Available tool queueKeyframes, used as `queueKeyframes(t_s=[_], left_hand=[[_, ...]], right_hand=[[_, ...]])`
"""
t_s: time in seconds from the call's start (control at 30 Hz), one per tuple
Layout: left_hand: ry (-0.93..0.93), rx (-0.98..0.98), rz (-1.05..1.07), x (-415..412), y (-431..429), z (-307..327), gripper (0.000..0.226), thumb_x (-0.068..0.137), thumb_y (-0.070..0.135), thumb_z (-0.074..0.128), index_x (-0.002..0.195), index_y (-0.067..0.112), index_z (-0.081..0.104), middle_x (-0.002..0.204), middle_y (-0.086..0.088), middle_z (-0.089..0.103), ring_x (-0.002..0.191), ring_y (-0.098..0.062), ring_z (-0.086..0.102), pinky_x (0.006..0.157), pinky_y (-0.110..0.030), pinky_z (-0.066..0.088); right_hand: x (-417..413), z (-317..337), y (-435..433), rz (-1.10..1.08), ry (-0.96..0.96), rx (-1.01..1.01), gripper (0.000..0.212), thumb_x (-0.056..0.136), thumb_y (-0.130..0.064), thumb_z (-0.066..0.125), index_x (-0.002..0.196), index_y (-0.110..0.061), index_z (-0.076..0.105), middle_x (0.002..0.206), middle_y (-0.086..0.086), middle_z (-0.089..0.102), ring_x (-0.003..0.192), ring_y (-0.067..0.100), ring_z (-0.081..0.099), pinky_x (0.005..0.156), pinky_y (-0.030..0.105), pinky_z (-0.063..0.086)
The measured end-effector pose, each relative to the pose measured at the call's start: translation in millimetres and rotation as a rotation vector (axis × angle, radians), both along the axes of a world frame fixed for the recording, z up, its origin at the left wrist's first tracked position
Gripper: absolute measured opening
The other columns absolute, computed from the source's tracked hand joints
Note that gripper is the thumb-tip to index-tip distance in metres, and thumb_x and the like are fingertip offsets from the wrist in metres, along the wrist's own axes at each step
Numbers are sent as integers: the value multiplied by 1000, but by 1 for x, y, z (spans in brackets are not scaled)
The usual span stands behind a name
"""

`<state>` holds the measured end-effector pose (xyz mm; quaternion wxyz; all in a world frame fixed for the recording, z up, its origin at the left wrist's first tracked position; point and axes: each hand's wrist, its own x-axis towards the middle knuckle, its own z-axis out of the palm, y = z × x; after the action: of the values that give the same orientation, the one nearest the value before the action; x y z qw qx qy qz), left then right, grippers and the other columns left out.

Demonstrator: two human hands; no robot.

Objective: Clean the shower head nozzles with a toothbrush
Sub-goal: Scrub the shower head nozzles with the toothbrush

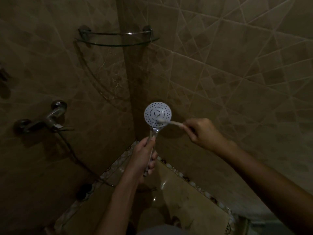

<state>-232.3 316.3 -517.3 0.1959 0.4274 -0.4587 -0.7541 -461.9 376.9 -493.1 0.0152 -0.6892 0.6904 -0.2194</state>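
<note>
Shower head [157, 114] facing the camera in a dim tiled corner, with a toothbrush [166, 122] lying across its lower face.

The left hand [144, 155] is gripping the clear, glossy handle [153, 134] with fingers wrapped round it and the thumb lying along the stem, holding the round white disc upright in front of the corner joint. The disc is showing rings of small dark nozzles around a central circular mark. The right hand [205, 133] is pinching the pale toothbrush by its handle, fingers curled, and the brush head is touching the nozzles near the bottom rim. A chrome mixer tap [50, 119] is sitting on the left wall, and a glass corner shelf [116, 38] is hanging well above.
</note>
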Motion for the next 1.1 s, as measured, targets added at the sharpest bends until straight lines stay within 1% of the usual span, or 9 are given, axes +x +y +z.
queueKeyframes(t_s=[0.1,0.2,0.27,0.4,0.57,0.7,0.83,1.0,1.1], left_hand=[[-6,18,26,3,0,-2,34,101,40,46,117,11,52,56,2,44,36,-9,33,35,-14,24],[0,24,18,4,1,-3,34,101,40,46,114,9,51,56,3,44,36,-9,33,36,-14,25],[-5,5,4,5,1,-4,32,100,41,46,111,12,53,57,3,45,37,-10,33,37,-14,25],[-29,-1,8,6,2,-7,29,100,42,46,110,17,56,57,3,45,38,-9,34,38,-15,25],[-3,-18,4,7,2,-7,23,99,42,47,98,22,58,57,2,45,38,-10,34,38,-16,25],[-36,-39,0,7,2,-6,25,100,42,46,102,19,57,57,3,45,39,-10,34,37,-15,25],[-34,-46,-10,12,2,-9,28,99,46,47,107,23,59,57,6,47,41,-10,36,42,-20,24],[-51,-49,4,11,2,-10,32,99,44,47,107,13,53,56,5,46,39,-10,34,41,-17,24],[-39,-29,-4,10,2,-11,30,99,44,47,103,15,54,57,4,46,38,-10,34,40,-16,24]], right_hand=[[-9,2,-9,-250,-9,-109,27,101,-27,58,87,-12,76,68,2,68,55,13,58,51,24,38],[1,9,-1,33,-64,-55,24,101,-29,56,98,-15,75,72,-5,67,58,6,58,52,16,44],[6,3,4,143,9,25,27,101,-32,53,97,-16,74,73,-4,64,59,7,57,55,22,49],[-11,0,-10,-248,24,-41,29,101,-30,54,89,-13,74,68,-4,62,55,7,54,51,19,40],[9,5,5,132,26,18,24,100,-28,54,96,-14,73,74,-3,65,59,8,57,55,21,48],[-1,4,-6,-264,0,-82,28,100,-28,55,92,-11,75,74,3,70,61,16,62,58,39,55],[13,10,6,29,-43,-4,24,99,-30,54,95,-16,73,74,-4,66,59,4,57,55,18,48],[-1,-1,-3,-272,-20,-96,26,99,-25,58,83,-12,73,67,3,67,56,17,60,53,27,36],[7,7,9,16,-83,-46,25,100,-30,55,93,-16,74,72,-5,64,58,8,58,53,18,41]])
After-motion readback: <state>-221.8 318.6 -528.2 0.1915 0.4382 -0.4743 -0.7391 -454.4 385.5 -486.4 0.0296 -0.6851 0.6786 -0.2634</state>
